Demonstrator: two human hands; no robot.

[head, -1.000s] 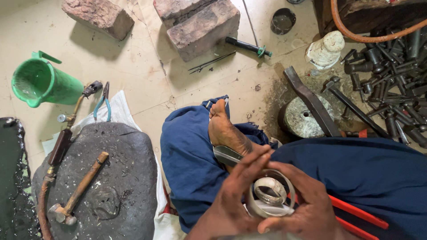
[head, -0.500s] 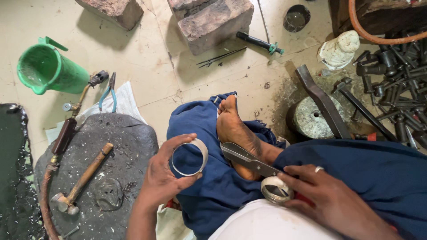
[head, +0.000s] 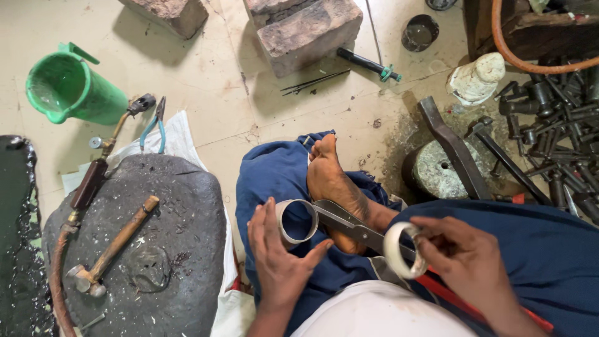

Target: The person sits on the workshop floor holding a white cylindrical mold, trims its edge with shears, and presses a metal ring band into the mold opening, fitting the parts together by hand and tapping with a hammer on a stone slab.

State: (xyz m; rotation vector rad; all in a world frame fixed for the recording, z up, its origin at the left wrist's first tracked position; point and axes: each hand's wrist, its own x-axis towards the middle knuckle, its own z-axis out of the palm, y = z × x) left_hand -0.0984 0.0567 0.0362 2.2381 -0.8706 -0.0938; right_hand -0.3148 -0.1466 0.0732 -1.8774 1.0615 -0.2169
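Right now your left hand [head: 277, 268] cups a pale metal ring [head: 296, 220], thumb and fingers curled loosely about its outer wall, with the opening turned toward your bare foot [head: 334, 181]. Your right hand [head: 465, 262] pinches a second ring [head: 402, 249] between thumb and fingertips, held on edge just right of the foot. Heavy metal shears [head: 355, 226] lie across your ankle, between the two rings, blades pointing at the left one.

Taking the foot as your marker: a wooden-handled hammer [head: 112, 246] rests on the dark stone slab [head: 175, 249] well to its left, blue-handled pliers [head: 156, 125] sit near that slab's far edge, and a green jug [head: 68, 90] stands beyond them. A round metal block [head: 437, 171] lies to the foot's right.

Mind the risks, as I judge them. The left grip looks light, so a thin ring could slip and drop onto your foot or roll off the blue cloth [head: 274, 181]. Its cut edges may be sharp against bare skin. The shears are balanced on your leg; a shift of the knee could slide them off, and the blade tips are close to your left palm.
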